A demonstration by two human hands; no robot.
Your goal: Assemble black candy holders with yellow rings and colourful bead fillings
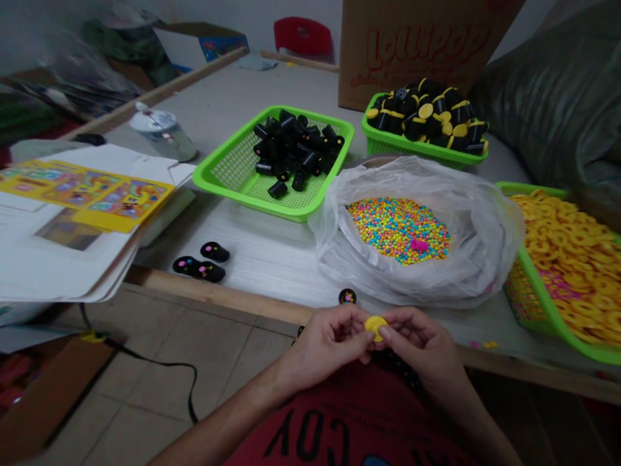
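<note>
On the table (272,272), green baskets (301,210) flank a plastic bag (478,220) beyond hands (334,340) jointly pinching a yellow cap (375,327).

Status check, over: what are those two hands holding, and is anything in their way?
Left hand and right hand: both pinching one yellow cap. Cap's underside hidden. Candy-topped black container just beyond; nothing visible blocking.

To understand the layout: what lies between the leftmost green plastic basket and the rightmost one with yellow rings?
In the head view, a whitish plastic bag of small multicoloured balls lies between them.
</note>
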